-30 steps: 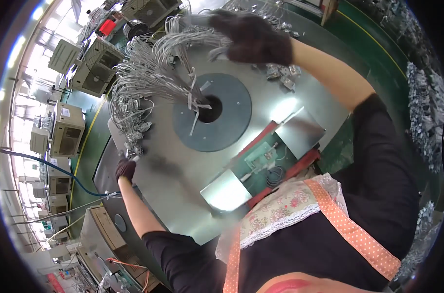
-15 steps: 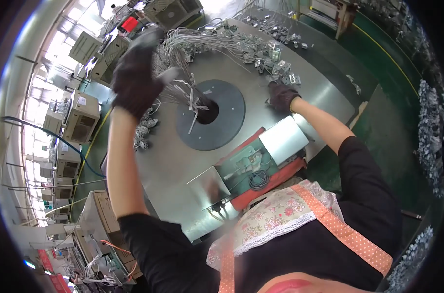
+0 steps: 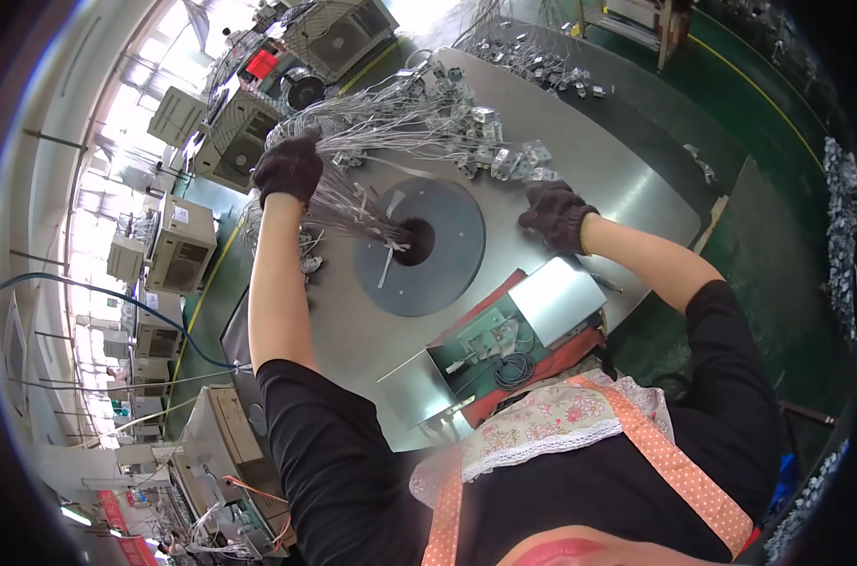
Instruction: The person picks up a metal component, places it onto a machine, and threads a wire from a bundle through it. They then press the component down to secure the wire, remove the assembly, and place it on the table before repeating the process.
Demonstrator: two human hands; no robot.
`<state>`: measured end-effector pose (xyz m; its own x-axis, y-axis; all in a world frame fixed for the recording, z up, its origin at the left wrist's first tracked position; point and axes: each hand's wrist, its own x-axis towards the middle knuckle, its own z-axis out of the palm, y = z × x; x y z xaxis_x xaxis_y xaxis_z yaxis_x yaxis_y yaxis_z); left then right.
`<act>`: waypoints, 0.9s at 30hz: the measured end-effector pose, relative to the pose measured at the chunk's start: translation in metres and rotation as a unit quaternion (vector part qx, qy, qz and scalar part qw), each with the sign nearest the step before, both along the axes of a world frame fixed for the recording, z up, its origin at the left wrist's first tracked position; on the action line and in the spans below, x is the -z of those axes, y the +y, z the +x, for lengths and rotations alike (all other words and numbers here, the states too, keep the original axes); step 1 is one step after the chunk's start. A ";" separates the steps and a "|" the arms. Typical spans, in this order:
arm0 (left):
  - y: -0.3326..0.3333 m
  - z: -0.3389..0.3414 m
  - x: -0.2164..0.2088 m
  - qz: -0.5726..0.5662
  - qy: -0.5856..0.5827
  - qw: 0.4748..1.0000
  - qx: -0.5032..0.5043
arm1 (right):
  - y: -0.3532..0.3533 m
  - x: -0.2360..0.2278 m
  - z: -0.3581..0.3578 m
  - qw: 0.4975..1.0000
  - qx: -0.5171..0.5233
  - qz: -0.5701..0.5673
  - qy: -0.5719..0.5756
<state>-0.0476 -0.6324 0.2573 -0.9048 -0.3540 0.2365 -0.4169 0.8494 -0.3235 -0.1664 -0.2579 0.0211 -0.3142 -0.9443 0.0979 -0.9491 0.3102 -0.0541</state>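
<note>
A thick bundle of grey cables [image 3: 391, 132] arcs over the metal tabletop and ends on the right in silvery metal-shelled connectors [image 3: 523, 160]. My left hand [image 3: 292, 170], in a dark glove, is closed around the cables at the left bend. From there the strands run down to the dark hole of a round grey disc [image 3: 457, 250], with white ties on them. Just below the connectors, my gloved right hand [image 3: 553, 215] has its fingers curled in over the tabletop. What it holds, if anything, is hidden.
Near my body stands a small fixture with a shiny metal box [image 3: 556, 300], a coiled grey cable [image 3: 515, 371] and a flat metal plate [image 3: 419, 387]. More connectors [image 3: 551, 71] lie on a dark surface beyond the table. Beige machines [image 3: 179, 245] line the left side.
My left hand has come down onto the cable bundle and closed around it. The cables shifted. My right hand has drawn slightly away from the connectors.
</note>
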 end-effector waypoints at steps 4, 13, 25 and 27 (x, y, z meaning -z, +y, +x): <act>-0.018 0.018 0.007 -0.033 -0.023 0.999 -0.023 | 0.032 -0.044 0.010 0.990 -0.075 -0.097 0.067; -0.048 0.012 0.030 -0.079 0.044 0.987 0.133 | 0.098 -0.069 -0.015 0.626 -0.104 -0.389 -0.668; -0.068 -0.001 0.034 -0.140 -0.031 0.989 0.025 | 0.061 -0.143 0.129 0.822 0.020 -0.281 -0.495; -0.023 -0.009 0.027 -0.149 -0.056 0.987 0.000 | 0.067 -0.152 0.130 0.658 0.048 -0.202 -0.724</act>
